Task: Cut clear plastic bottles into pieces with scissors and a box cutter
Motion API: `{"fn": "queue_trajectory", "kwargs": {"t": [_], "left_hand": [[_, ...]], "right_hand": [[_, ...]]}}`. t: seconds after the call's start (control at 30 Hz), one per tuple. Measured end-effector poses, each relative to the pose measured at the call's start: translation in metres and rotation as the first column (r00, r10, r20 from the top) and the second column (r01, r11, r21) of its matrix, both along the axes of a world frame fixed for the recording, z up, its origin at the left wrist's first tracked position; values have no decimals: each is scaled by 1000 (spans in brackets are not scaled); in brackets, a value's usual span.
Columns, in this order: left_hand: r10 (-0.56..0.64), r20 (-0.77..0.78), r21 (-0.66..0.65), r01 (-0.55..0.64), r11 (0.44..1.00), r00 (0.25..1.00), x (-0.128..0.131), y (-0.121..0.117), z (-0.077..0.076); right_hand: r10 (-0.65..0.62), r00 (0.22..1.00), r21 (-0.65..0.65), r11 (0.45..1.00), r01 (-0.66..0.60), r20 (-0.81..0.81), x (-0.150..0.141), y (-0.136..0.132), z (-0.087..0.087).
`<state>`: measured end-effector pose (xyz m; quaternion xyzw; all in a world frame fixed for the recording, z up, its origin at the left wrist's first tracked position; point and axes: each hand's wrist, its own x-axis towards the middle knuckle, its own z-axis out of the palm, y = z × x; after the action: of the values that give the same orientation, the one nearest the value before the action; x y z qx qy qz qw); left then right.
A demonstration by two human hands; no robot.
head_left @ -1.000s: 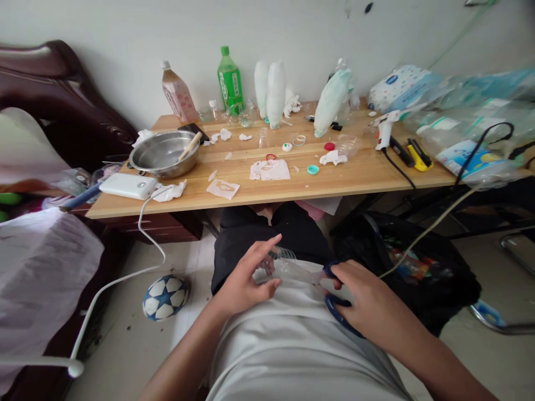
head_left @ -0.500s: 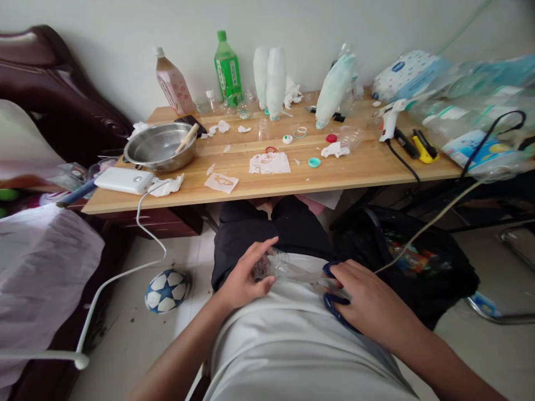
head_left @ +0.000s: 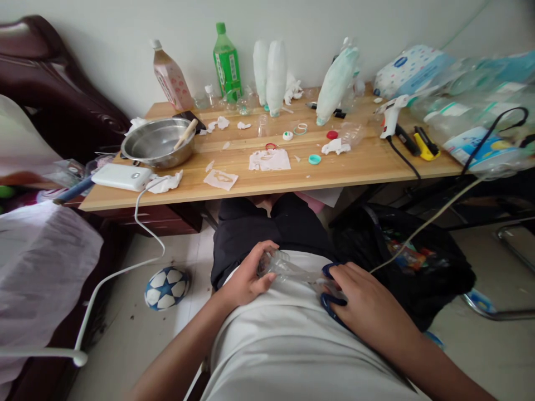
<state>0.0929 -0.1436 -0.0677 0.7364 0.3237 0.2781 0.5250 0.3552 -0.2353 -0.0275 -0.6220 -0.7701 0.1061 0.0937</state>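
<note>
Low in front of my body, my left hand [head_left: 249,278] wraps thumb and fingers around a clear plastic bottle piece [head_left: 285,268]. My right hand [head_left: 364,298] grips scissors [head_left: 329,305] by their dark blue handles. The scissors lie at the right end of the clear plastic, with the blades hard to make out against it and the grey shirt. Whether the blades touch the plastic, I cannot tell.
Ahead, the wooden table [head_left: 234,192] bears a metal bowl [head_left: 159,159], a power bank [head_left: 121,177], a green bottle [head_left: 228,67], white-wrapped bottles [head_left: 276,78] and a glue gun [head_left: 391,120]. A black waste bag [head_left: 443,278] stands right; a football [head_left: 167,288] lies left.
My left fingers have closed further around the bottle piece. My right hand with the scissors has shifted slightly left. The table sits a little higher in the view.
</note>
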Motion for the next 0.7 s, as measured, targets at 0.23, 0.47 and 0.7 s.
{"fn": "queue_trajectory", "kwargs": {"t": [0.23,0.47,0.7], "left_hand": [[-8,-20,-5,7,1000,1000,-1,1,0],[-14,-30,-41,13,999,999,-1,1,1],[-15,-16,-24,14,1000,1000,-1,2,-1]], "right_hand": [[17,1000,-60,998,-17,-3,0,1,4],[37,999,-87,996,-37,5,-2,-2,4],[-33,999,-19,999,34,42,-3,-3,-4]]}}
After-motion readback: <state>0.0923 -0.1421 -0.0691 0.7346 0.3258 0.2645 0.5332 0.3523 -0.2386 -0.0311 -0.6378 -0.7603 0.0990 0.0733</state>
